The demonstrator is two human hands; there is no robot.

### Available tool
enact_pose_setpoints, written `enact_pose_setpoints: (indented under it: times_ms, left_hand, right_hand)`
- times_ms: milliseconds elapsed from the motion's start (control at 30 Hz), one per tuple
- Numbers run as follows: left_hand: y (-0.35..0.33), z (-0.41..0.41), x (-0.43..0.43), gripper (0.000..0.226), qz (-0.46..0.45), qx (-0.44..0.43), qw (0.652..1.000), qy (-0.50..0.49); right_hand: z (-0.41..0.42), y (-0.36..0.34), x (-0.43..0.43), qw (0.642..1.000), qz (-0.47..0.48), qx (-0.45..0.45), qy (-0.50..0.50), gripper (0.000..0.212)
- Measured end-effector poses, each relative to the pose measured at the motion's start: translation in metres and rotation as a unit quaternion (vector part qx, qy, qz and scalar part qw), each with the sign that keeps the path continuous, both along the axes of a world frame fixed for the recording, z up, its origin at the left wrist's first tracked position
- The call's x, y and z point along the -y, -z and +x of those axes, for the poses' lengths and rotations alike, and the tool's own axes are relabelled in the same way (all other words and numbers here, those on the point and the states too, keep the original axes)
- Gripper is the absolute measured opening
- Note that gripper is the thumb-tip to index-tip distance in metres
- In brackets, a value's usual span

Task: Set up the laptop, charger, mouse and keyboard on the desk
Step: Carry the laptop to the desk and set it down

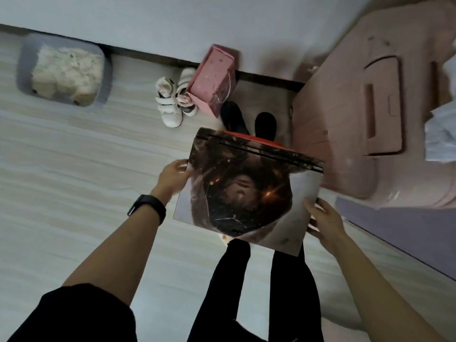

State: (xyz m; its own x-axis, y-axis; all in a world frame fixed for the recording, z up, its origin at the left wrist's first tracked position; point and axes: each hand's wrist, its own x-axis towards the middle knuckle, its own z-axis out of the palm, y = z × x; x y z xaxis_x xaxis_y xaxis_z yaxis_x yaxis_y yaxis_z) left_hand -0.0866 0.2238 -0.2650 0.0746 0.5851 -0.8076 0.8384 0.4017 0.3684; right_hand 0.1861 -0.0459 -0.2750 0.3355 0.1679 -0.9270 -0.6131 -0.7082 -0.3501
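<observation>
The closed laptop (pixel 246 188) hangs above the floor (pixel 74 156) over the person's black-clad legs (pixel 229 280), the left hand (pixel 172 175) and right hand (pixel 324 218) each with fingers (pixel 178 166) clamped on an opposite side edge.

Dark, perhaps spark-flecked laptop (pixel 246 188)

Black short sleeve (pixel 74 314), black wristband (pixel 146 208) behind left hand (pixel 172 176), black trousers (pixel 232 280), black footwear (pixel 265 124)

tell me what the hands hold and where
Closed dark picture-printed laptop: left hand grips its left edge, right hand its right edge.
</observation>
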Motion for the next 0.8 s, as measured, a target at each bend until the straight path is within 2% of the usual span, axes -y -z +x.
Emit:
enact_pose_setpoints:
  times_ms: [167, 467, 633, 800]
  left_hand:
    - [0.015, -0.010, 0.000, 0.046, -0.083, 0.089, 0.987, -0.100]
    - [-0.001, -0.010, 0.007, 0.042, -0.085, 0.091, 0.985, -0.116]
    - [-0.047, -0.036, 0.036, 0.045, -0.074, 0.098, 0.979, -0.161]
    - [-0.127, -0.085, 0.089, 0.047, -0.035, 0.105, 0.963, -0.247]
  right_hand:
    - [0.004, 0.008, 0.008, 0.999, 0.032, 0.028, -0.030, 0.039]
    - [-0.001, 0.001, 0.008, 0.997, 0.044, 0.046, -0.038, 0.042]
    - [0.001, -0.039, 0.010, 0.992, 0.061, 0.059, -0.095, 0.038]
    - [-0.007, -0.108, -0.005, 0.972, 0.109, 0.084, -0.189, 0.020]
